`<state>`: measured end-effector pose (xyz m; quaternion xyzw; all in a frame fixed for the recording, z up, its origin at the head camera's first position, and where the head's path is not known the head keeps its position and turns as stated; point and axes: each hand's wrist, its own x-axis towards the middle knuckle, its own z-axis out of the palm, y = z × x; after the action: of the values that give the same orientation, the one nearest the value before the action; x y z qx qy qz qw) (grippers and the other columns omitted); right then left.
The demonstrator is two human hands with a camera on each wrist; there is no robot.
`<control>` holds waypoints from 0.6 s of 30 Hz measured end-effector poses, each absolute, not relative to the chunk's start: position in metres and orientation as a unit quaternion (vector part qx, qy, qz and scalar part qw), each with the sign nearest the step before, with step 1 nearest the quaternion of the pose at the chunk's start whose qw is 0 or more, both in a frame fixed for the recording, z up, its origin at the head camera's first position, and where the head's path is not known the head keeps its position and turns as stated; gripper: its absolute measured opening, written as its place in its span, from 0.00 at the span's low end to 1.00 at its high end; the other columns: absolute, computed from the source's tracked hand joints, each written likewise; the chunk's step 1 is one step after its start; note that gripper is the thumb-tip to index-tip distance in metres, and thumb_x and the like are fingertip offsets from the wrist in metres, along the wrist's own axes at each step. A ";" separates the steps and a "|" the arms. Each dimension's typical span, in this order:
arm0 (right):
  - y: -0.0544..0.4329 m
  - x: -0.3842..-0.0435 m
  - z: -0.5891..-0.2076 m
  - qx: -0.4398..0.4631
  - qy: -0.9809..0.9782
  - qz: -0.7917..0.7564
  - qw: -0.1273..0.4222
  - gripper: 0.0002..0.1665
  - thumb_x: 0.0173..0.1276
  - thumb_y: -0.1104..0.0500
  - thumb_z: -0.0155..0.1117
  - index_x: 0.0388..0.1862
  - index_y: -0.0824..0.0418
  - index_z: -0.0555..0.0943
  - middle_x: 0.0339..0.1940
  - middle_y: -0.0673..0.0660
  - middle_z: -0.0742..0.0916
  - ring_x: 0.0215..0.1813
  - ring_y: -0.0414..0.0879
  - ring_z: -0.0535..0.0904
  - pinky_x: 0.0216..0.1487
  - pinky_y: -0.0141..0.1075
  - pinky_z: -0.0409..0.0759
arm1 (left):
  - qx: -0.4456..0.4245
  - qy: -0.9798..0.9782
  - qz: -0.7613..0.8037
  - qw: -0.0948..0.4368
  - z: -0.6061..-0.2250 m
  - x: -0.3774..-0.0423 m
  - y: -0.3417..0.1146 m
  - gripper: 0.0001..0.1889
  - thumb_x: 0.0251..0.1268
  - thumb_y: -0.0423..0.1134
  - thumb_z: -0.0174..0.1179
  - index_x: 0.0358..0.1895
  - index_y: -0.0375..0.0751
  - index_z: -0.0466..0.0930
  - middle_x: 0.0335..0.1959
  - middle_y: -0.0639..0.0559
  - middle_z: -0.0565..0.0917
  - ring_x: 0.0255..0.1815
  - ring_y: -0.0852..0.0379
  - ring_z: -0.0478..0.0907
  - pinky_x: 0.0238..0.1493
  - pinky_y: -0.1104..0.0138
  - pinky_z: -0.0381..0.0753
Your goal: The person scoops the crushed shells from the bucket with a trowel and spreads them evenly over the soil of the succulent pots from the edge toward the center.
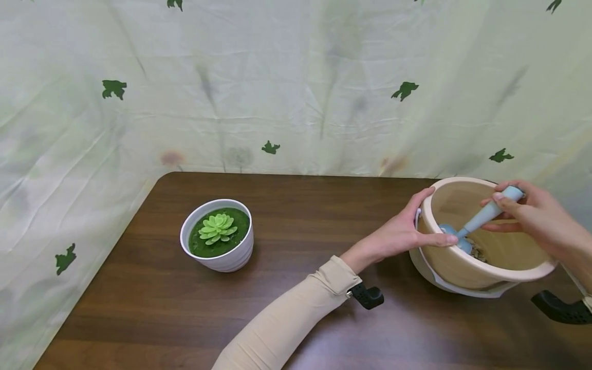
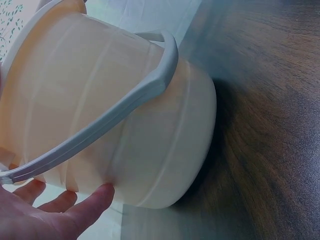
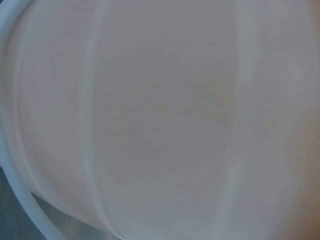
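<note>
A beige bucket with a grey-white carrying handle stands at the right of the table. My left hand holds its near left side, thumb across the rim and fingertips against the outer wall. Over the mouth, my right hand grips the thick handle of a light blue scoop-like tool. Its head slants down inside the bucket, partly hidden behind the left thumb and rim. Some brownish loose bits show inside beside it. The right wrist view is filled by the bucket's blurred wall.
A white pot with a green succulent stands on the left half of the brown wooden table. Behind the table hangs a pale curtain with dark green patches.
</note>
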<state>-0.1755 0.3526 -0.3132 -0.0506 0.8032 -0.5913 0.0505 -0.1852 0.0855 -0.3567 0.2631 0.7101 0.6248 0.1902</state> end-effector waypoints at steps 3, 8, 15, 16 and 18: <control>0.356 -0.174 -0.312 -0.043 0.771 -0.634 0.047 0.14 0.77 0.62 0.50 0.51 0.69 0.60 0.37 0.47 0.87 0.34 0.46 0.87 0.32 0.42 0.83 | 0.264 0.707 0.627 0.191 -0.357 -0.185 0.085 0.50 0.56 0.43 0.72 0.76 0.70 0.48 0.70 0.62 0.60 0.63 0.67 0.62 0.60 0.69 0.64; 0.360 -0.170 -0.310 -0.029 0.731 -0.681 0.027 0.12 0.76 0.62 0.52 0.50 0.66 0.62 0.34 0.49 0.87 0.34 0.42 0.87 0.30 0.41 0.83 | 0.265 0.705 0.630 0.190 -0.357 -0.186 0.085 0.50 0.55 0.42 0.72 0.76 0.71 0.48 0.71 0.63 0.58 0.65 0.67 0.60 0.61 0.69 0.63; 0.365 -0.163 -0.307 -0.019 0.690 -0.723 0.015 0.13 0.75 0.62 0.54 0.51 0.63 0.62 0.36 0.49 0.88 0.36 0.41 0.86 0.30 0.40 0.83 | 0.268 0.698 0.637 0.189 -0.358 -0.186 0.087 0.50 0.55 0.41 0.72 0.76 0.69 0.49 0.72 0.62 0.58 0.65 0.68 0.60 0.62 0.69 0.62; 0.365 -0.162 -0.306 -0.015 0.689 -0.724 0.010 0.13 0.75 0.62 0.53 0.50 0.62 0.62 0.36 0.49 0.88 0.35 0.41 0.86 0.30 0.40 0.83 | 0.267 0.698 0.637 0.188 -0.359 -0.186 0.088 0.50 0.55 0.41 0.72 0.76 0.69 0.49 0.72 0.62 0.58 0.65 0.68 0.60 0.62 0.69 0.62; 0.364 -0.161 -0.306 -0.009 0.688 -0.725 -0.004 0.12 0.75 0.61 0.53 0.50 0.61 0.62 0.35 0.48 0.88 0.35 0.41 0.86 0.29 0.39 0.83 | 0.266 0.700 0.636 0.187 -0.358 -0.185 0.088 0.50 0.55 0.41 0.73 0.76 0.70 0.49 0.72 0.62 0.59 0.65 0.68 0.60 0.62 0.69 0.62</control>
<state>-0.1605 0.3643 -0.3057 -0.0091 0.6882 -0.7255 -0.0035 -0.1853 0.0876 -0.3583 0.2659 0.7001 0.6358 0.1868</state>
